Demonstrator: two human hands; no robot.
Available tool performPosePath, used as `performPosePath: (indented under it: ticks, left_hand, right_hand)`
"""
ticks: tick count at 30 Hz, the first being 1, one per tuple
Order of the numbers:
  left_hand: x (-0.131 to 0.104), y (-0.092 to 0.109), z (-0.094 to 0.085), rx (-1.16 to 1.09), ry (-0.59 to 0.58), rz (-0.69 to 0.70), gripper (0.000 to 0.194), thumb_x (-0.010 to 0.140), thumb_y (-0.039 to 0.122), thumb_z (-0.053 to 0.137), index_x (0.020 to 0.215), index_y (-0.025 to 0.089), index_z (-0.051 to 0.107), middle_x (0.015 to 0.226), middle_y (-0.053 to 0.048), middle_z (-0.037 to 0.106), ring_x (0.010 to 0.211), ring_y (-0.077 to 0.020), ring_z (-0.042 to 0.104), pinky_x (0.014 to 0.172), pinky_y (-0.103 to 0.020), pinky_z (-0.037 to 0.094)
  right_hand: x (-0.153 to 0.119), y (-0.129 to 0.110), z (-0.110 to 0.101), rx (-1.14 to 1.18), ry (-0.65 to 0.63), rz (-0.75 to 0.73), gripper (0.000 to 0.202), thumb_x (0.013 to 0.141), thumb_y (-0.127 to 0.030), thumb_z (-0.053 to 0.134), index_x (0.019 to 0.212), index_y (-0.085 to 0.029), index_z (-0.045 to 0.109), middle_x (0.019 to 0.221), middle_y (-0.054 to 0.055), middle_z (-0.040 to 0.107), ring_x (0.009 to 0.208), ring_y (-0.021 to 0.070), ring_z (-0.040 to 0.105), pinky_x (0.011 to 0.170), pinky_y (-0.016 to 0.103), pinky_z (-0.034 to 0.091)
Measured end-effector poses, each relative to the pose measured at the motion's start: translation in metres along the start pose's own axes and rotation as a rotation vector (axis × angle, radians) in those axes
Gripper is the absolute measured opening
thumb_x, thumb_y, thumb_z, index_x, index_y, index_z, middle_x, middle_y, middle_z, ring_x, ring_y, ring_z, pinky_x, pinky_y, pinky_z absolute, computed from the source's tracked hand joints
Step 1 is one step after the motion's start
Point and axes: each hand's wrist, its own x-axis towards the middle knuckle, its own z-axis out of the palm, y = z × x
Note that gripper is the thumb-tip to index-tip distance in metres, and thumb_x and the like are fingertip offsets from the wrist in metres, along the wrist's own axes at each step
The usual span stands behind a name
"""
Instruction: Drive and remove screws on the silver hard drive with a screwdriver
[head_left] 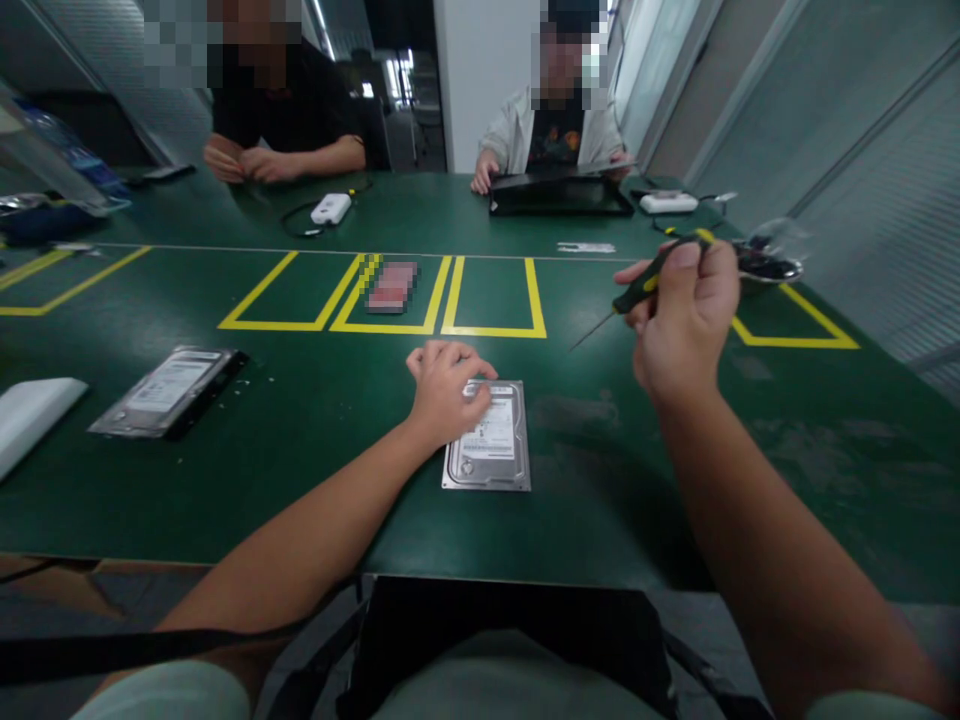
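Note:
A silver hard drive (499, 455) with a white label lies flat in front of me, its label side up. My left hand (446, 392) is over its upper left corner. The fingers there are bent and apart, with the thumb over the label; whether they press on the drive I cannot tell. Raised to the right of the drive, my right hand (686, 310) is closed round the dark green and yellow handle of a screwdriver (628, 296). Its thin shaft points down and left, the tip clear of the drive.
On the left lie another hard drive (169, 390) in clear wrapping and a white object (34, 415). Yellow tape outlines (495, 331) cross the green table (315, 500); one holds a blurred reddish item (391, 287). Across sit two people, one holding a black tray (562, 195).

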Motion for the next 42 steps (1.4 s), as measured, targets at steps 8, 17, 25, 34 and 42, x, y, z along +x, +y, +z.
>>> performPosePath:
  ticks: [8,17,25,34,42]
  left_hand:
    - [0.001,-0.001,0.0,-0.007,0.029,-0.024,0.012,0.075,0.019,0.061,0.078,0.026,0.07,0.091,-0.002,0.065,0.1,-0.025,0.05,0.089,-0.045,0.024]
    - [0.003,0.0,0.001,0.008,-0.029,-0.088,0.012,0.076,0.022,0.059,0.08,0.027,0.069,0.093,-0.002,0.066,0.101,-0.026,0.05,0.089,-0.045,0.025]
    - [0.006,-0.005,-0.001,0.023,-0.11,-0.117,0.02,0.077,0.035,0.066,0.096,0.029,0.068,0.103,0.0,0.069,0.106,-0.0271,0.049,0.089,-0.045,0.024]
    - [0.01,-0.012,0.001,0.011,-0.185,-0.172,0.023,0.075,0.042,0.072,0.095,0.03,0.07,0.101,0.001,0.071,0.105,-0.0269,0.049,0.087,-0.044,0.024]
    - [0.009,-0.014,0.001,-0.005,-0.188,-0.178,0.024,0.075,0.042,0.073,0.096,0.031,0.072,0.101,0.0,0.072,0.105,-0.0277,0.048,0.088,-0.045,0.024]
  right_hand:
    - [-0.015,0.027,0.017,0.019,0.018,-0.005,0.033,0.097,-0.054,0.042,0.115,-0.027,0.048,0.082,-0.002,0.062,0.048,0.0078,0.041,0.046,0.025,0.033]
    - [-0.034,0.021,0.023,-0.551,-0.219,0.02,0.052,0.101,-0.042,0.017,0.151,-0.026,0.013,0.11,0.012,0.063,0.09,0.0241,0.066,0.074,0.042,0.054]
    - [-0.046,0.036,0.021,-0.528,-0.293,-0.115,0.054,0.1,-0.045,0.02,0.15,-0.03,0.005,0.129,0.015,0.052,0.099,0.025,0.067,0.076,0.044,0.058]
    - [-0.045,0.045,0.022,-0.415,-0.328,-0.1,0.048,0.099,-0.046,0.031,0.142,-0.03,0.017,0.129,0.013,0.056,0.092,0.023,0.069,0.077,0.043,0.059]
    - [-0.049,0.048,0.021,-0.416,-0.361,-0.104,0.048,0.099,-0.046,0.035,0.142,-0.03,0.021,0.129,0.013,0.057,0.089,0.0224,0.07,0.079,0.042,0.059]
